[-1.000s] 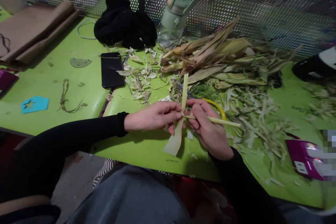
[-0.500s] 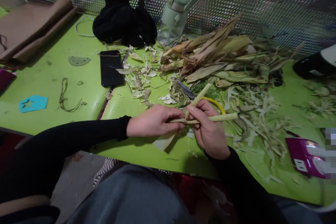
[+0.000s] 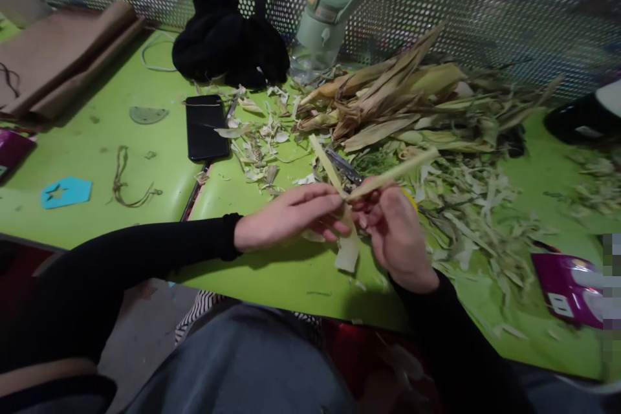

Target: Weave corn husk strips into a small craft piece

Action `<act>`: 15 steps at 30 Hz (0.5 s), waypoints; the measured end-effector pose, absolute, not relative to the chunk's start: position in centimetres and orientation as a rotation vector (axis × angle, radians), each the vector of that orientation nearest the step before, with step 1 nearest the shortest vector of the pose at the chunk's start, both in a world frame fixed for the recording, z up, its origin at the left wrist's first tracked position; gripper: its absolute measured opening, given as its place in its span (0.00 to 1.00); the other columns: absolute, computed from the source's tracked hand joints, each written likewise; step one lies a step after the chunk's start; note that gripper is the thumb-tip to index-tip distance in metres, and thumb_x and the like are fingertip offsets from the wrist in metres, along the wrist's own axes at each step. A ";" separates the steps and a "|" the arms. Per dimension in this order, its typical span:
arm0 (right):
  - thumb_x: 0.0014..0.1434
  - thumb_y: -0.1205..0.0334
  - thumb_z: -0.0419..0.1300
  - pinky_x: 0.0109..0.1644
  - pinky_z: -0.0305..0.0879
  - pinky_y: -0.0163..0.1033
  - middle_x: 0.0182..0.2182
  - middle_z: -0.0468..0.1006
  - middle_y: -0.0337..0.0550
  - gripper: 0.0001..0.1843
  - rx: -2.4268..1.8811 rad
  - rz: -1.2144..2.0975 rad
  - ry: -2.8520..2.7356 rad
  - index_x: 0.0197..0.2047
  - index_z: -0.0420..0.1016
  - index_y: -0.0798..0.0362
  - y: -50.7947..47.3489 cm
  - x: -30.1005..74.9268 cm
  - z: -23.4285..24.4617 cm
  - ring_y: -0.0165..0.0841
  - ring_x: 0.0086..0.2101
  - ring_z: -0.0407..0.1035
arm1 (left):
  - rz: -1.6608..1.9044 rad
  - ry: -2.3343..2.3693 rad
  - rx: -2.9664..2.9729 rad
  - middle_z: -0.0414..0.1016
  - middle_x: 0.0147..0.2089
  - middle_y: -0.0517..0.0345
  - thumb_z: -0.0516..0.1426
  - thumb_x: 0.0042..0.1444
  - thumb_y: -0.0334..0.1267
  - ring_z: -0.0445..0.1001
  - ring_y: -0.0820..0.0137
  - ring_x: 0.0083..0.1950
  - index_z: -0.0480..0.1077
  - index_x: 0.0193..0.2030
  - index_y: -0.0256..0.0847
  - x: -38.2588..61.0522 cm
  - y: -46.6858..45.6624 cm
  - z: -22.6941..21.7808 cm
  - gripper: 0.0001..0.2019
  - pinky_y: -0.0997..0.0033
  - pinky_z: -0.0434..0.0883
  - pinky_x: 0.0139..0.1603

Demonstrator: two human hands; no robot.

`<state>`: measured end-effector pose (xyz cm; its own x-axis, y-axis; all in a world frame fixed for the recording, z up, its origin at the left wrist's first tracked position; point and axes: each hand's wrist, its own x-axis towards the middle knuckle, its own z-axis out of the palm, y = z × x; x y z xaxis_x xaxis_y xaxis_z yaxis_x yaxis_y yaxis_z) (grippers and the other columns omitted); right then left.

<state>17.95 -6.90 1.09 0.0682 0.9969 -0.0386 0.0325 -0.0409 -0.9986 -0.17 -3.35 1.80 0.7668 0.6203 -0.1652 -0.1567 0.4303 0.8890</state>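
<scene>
Folded corn husk strips (image 3: pixel 400 173) meet at a crossing point between my two hands, above the table. One strip points up and left, another up and right, and a wider pale end hangs below. My left hand (image 3: pixel 295 213) has thumb and forefinger closed on the husk at the crossing, its other fingers loosely curled. My right hand (image 3: pixel 402 239) pinches the husk from the other side; its fingertips are partly blurred. Just beyond the hands lie scissors (image 3: pixel 343 165), their yellow handle (image 3: pixel 410 198) partly hidden behind my right hand.
A pile of dried corn husks (image 3: pixel 388 100) lies at the back, shredded scraps (image 3: pixel 480 207) at right. Behind stand a green water bottle (image 3: pixel 320 26) and perforated screen. A phone (image 3: pixel 207 126), black cloth (image 3: pixel 230 39), blue tag (image 3: pixel 66 192) and purple packet (image 3: pixel 565 288) are on the green table.
The husk strips have turned: one now points up-left, the other up-right, where both pointed rightward before. The pale end has swung right and hangs downward. My right hand has shifted slightly right.
</scene>
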 end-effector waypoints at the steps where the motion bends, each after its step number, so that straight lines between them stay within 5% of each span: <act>1: 0.57 0.33 0.60 0.23 0.57 0.34 0.26 0.67 0.35 0.26 -1.340 1.141 -1.243 0.36 0.69 0.49 -6.9 18.0 1.2 0.27 0.23 0.59 | 0.546 0.535 0.954 0.73 0.39 0.54 0.56 0.65 0.45 0.77 0.72 0.41 0.65 0.39 0.37 -0.2 -3.2 1.8 0.12 0.73 0.74 0.39; 6: 0.58 0.38 0.62 0.30 0.62 0.36 0.28 0.75 0.39 0.22 -1.527 1.111 -1.571 0.34 0.72 0.50 -7.1 18.0 1.5 0.31 0.28 0.67 | 0.642 0.566 0.929 0.71 0.36 0.58 0.58 0.63 0.44 0.73 0.78 0.34 0.67 0.40 0.35 -0.4 -2.7 1.7 0.12 0.80 0.71 0.29; 15: 0.64 0.52 0.55 0.23 0.49 0.34 0.18 0.56 0.32 0.20 -1.490 1.017 -1.889 0.22 0.58 0.50 -7.8 17.9 2.7 0.26 0.21 0.51 | 0.618 0.555 1.080 0.71 0.32 0.62 0.63 0.57 0.39 0.71 0.79 0.30 0.67 0.45 0.34 -0.4 -2.3 0.9 0.14 0.77 0.71 0.31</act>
<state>17.92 -7.83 2.69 -0.2567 0.9653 -0.0484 0.5721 0.1114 -0.8126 -0.36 -2.26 0.95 0.7054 0.6998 -0.1128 -0.1878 0.3379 0.9222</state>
